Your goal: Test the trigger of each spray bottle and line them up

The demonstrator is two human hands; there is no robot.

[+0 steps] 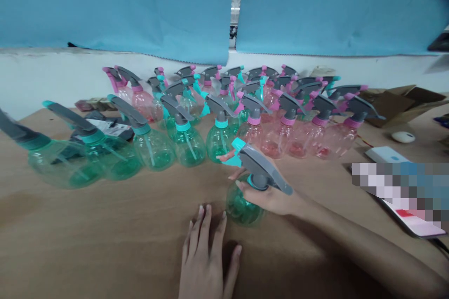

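Observation:
My right hand (261,196) is wrapped round the neck of a green spray bottle (244,210) with a grey and turquoise trigger head. The bottle is at the front of the rows, close to the table surface; whether its base touches the wood I cannot tell. My left hand (204,259) lies on the table, fingers stretched out and holding nothing, just left of that bottle. Behind my hands stands a front row of spray bottles, green ones (189,145) on the left and pink ones (277,140) on the right. Several more crowd behind them.
On the right are a screen device (410,219), partly pixelated, a white box (387,154), a white mouse (403,137) and an open cardboard box (400,103). Dark packets (108,126) lie behind the left bottles. Blue cloth (140,4) covers the wall behind the wooden table (105,233).

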